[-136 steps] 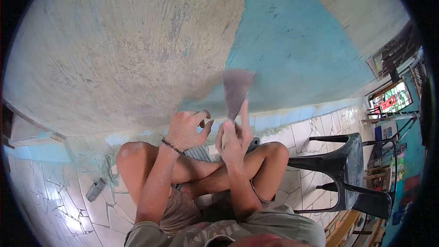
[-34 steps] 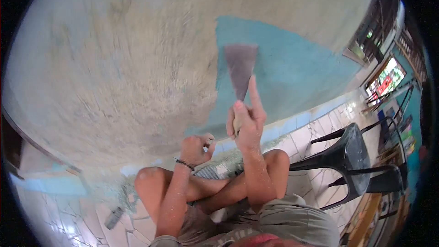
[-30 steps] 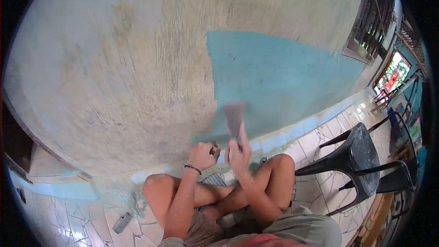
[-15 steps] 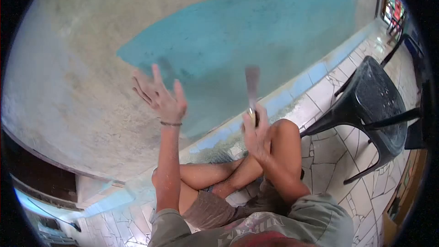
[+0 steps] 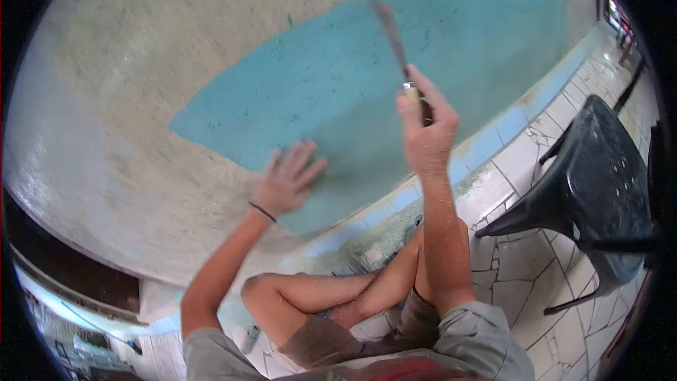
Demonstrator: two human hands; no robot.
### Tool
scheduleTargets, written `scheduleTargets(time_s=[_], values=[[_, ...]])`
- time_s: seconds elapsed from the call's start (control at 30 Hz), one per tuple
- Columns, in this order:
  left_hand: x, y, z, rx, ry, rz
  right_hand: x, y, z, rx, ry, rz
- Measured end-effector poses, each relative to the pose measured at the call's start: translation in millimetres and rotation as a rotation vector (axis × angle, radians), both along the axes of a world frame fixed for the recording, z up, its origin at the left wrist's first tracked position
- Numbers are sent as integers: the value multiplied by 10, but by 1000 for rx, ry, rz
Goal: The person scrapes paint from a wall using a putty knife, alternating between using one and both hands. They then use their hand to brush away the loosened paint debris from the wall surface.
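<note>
My right hand (image 5: pixel 431 130) is wrapped round the handle of a putty knife (image 5: pixel 392 37). Its long metal blade points up and slightly left, overlapping the patch of blue paint (image 5: pixel 352 77) on the wall (image 5: pixel 151 49). The wall around that patch is a bare beige-grey. Fingers spread, my left hand (image 5: pixel 284 180) is flat at the wall by the patch's lower left edge, slightly blurred, and holds nothing. A dark band (image 5: pixel 263 212) circles the left wrist.
My crossed legs (image 5: pixel 317 293) rest on the floor of broken tiles (image 5: pixel 511 268), close to the wall's foot. On the right stands a black plastic chair (image 5: pixel 606 176). A light-blue strip (image 5: pixel 493 142) runs along the wall's base. At lower left lies a dark opening (image 5: pixel 77 264).
My right hand has raised the putty knife up and to the right, over the blue paint. My left hand has come down and right to the wall. The view has shifted slightly.
</note>
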State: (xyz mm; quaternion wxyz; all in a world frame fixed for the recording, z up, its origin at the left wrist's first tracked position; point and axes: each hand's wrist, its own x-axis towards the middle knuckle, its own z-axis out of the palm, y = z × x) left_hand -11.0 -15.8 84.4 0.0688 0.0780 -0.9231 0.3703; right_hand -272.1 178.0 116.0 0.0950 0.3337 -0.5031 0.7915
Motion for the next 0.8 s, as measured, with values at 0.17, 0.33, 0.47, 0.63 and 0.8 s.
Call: scheduleTargets(time_s=[0.17,0.33,0.47,0.63,0.8], values=[[-352,-85,1274,-224,726,-6,-257,80,-77,48,-205,-20],[-1063,132,842,-74,742,70,-186,28,-16,-187,-357,84],[-1247,144,-675,5,13,-163,-153,-38,-117,-283,-331,123],[-836,153,-1339,-1,-534,-214,-116,26,-86,-319,-320,35],[-683,11,-416,195,66,-307,-173,33,-69,-353,-393,-113]])
